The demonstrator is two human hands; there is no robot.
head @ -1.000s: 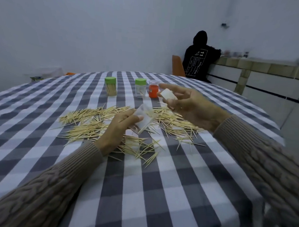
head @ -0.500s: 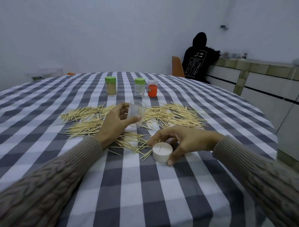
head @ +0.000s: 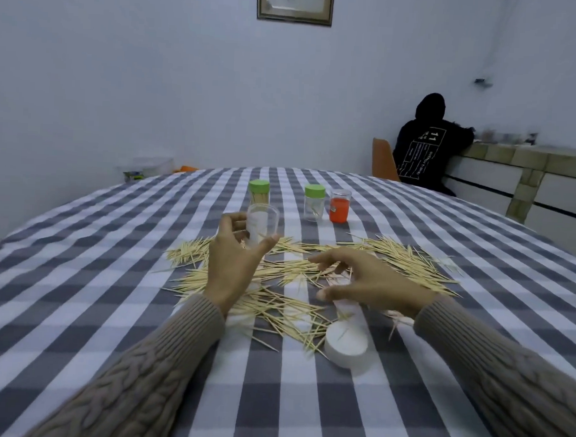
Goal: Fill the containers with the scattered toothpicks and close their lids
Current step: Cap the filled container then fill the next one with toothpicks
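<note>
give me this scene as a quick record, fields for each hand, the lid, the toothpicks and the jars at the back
left hand: holds the clear container upright, mouth open, above the pile
right hand: fingers spread over the toothpicks, holding nothing
white lid: lies on the tablecloth, near edge of the pile
back jars: two green-lidded jars, one jar with orange inside

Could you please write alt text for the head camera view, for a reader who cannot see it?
A person's left hand holds an empty clear container upright while the right hand hovers, fingers spread, over scattered toothpicks on a checked tablecloth. A white lid lies near the right hand; two green-capped jars and an orange one stand further back.
</note>
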